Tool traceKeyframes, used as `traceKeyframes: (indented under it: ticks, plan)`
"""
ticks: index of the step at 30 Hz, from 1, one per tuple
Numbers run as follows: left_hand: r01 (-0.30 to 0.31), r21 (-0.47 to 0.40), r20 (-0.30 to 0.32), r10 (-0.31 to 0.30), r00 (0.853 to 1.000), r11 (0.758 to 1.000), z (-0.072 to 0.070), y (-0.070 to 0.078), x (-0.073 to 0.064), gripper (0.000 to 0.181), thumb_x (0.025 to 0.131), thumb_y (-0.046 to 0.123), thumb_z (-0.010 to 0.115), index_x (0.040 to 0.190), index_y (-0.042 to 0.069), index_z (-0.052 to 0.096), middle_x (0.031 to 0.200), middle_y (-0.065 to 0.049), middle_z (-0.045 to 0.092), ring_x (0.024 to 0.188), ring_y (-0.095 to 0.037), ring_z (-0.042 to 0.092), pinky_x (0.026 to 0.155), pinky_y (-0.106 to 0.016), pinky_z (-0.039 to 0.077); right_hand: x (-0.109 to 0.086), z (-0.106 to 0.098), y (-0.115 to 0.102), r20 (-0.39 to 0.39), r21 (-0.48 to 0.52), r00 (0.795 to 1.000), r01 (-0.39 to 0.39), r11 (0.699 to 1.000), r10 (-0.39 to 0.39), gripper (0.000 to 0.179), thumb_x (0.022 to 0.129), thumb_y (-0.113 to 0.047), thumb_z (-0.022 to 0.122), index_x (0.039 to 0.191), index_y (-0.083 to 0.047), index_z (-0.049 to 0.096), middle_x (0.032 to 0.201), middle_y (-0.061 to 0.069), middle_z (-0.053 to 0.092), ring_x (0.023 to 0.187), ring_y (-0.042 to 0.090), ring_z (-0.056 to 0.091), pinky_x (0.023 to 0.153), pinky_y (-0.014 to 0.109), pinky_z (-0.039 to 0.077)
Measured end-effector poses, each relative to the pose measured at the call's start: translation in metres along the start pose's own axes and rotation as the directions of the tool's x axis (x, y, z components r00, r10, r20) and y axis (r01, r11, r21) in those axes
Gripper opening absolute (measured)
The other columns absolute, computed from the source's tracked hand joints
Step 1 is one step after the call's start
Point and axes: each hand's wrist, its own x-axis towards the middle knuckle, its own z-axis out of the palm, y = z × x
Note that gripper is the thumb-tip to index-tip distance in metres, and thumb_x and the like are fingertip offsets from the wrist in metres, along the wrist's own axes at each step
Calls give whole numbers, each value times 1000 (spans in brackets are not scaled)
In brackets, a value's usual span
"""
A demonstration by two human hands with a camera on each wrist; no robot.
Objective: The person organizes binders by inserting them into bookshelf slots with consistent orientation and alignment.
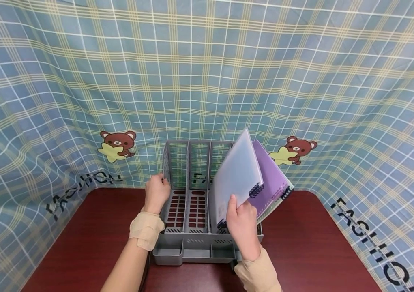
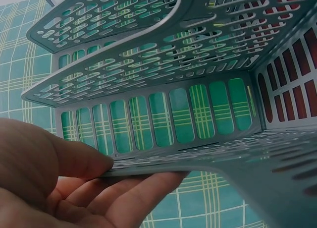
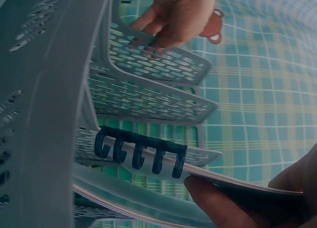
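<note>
A grey desktop file organizer [image 1: 196, 235] with upright perforated dividers stands on the table. My left hand [image 1: 157, 192] pinches the top edge of its leftmost panel; in the left wrist view the thumb is on one side of that panel [image 2: 233, 161] and the fingers are on the other. My right hand [image 1: 241, 223] grips a loose-leaf notebook with a translucent whitish cover [image 1: 234, 172] and dark binding rings [image 3: 141, 151], thumb on the front. That notebook leans, its lower corner within a right-hand slot. Behind it, a purple notebook [image 1: 267, 172] tilts to the right in the organizer.
Small open trays [image 1: 168, 257] run along the organizer's front. A pale green-edged notebook [image 1: 270, 213] shows beside the purple one. The dark red table [image 1: 93, 235] extends to both sides, and a plaid curtain [image 1: 199, 73] hangs close behind.
</note>
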Motion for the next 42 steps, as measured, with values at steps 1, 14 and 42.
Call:
traceKeyframes:
  ticks: [1, 14, 42]
  plan:
    - [-5, 0, -5, 5, 1000, 1000, 0, 0, 0, 35, 104, 5, 49, 69, 7, 45, 54, -2, 31, 46, -18, 28, 49, -33, 29, -1, 2, 1, 11, 5, 1000, -6, 1000, 6, 44, 105, -16, 54, 63, -14, 43, 53, -3, 31, 46, 25, 44, 50, 48, 46]
    - [23, -18, 23, -23, 999, 1000, 0, 0, 2, 37, 105, 5, 46, 69, 12, 39, 55, -2, 31, 44, -16, 29, 47, -31, 30, -9, 32, 18, 74, 27, 996, -57, 998, 55, 46, 106, -16, 54, 63, -17, 38, 50, -7, 29, 41, 15, 32, 44, 33, 34]
    - [24, -14, 49, -24, 999, 1000, 0, 0, 1, 35, 106, 6, 44, 71, 10, 44, 55, -2, 33, 42, -16, 28, 45, -31, 30, -22, 60, 28, 128, -76, 987, -93, 993, 102, 26, 102, -15, 61, 77, -9, 61, 62, 15, 62, 70, 47, 70, 61, 59, 51]
